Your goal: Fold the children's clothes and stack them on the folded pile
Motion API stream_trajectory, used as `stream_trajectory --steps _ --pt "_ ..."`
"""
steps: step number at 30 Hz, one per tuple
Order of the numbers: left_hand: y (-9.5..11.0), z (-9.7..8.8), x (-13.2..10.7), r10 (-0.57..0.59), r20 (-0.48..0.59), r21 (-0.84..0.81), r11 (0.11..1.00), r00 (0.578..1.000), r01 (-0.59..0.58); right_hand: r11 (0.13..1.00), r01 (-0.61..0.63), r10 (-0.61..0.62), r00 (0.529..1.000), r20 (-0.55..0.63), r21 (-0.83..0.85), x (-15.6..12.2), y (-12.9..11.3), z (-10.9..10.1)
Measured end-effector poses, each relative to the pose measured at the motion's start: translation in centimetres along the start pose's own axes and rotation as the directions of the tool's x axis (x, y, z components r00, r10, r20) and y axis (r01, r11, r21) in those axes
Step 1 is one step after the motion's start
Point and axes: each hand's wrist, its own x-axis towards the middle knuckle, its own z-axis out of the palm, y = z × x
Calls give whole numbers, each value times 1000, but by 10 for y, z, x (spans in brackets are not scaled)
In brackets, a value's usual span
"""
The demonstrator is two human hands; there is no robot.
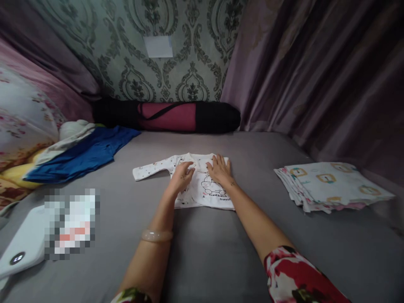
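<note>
A small white baby shirt (202,191) with a printed drawing lies flat on the grey bed sheet (202,252), one sleeve stretched out to the left. My left hand (182,174) rests on the shirt's upper left part, fingers loosely curled on the cloth. My right hand (220,169) lies flat on the shirt's upper right part, fingers spread and open. A pale bangle (157,235) sits on my left wrist.
A stack of folded patterned cloths (331,185) lies at the right. Blue cloth (85,153) and other garments are heaped at the left by a floral pillow (22,118). A black and maroon roll bag (167,115) lies along the wall. A white device (22,248) sits at front left.
</note>
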Motion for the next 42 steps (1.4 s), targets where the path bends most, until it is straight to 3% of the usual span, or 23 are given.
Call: stream_trajectory --steps 5,11,16,19,22,25,28,36,39,42 --pt "-5 -16 -2 -111 -70 -112 988 991 102 999 -6 3 997 77 41 -1 -6 -14" --pt "-22 -32 -4 -228 -113 -237 951 967 196 987 152 -155 987 51 49 -7 -21 -7" --pt "-35 -53 -7 -319 -276 -283 928 906 241 990 135 -137 986 95 27 -3 -21 -7" --pt "-47 -71 -11 -428 -385 -255 901 817 352 989 146 -148 982 117 21 -1 -25 -9" --pt "-63 -86 -19 -547 -506 -132 814 667 566 972 233 -233 972 39 3 -2 -33 -4" --pt "-74 -92 -28 -585 -610 -35 694 534 719 959 284 -284 958 37 9 -4 -40 5" --pt "-79 -87 -32 -618 -629 -54 639 471 767 958 286 -286 956 60 10 -5 -42 10" --pt "-89 -80 -29 -670 -582 1 566 461 824 962 272 -269 948 171 4 3 -45 -8" --pt "-98 -81 -27 -675 -580 -60 593 455 803 952 306 -306 951 43 9 6 -58 -15" --pt "-102 -84 -24 -729 -520 -112 574 445 811 901 429 -425 902 -72 64 11 -80 -14"
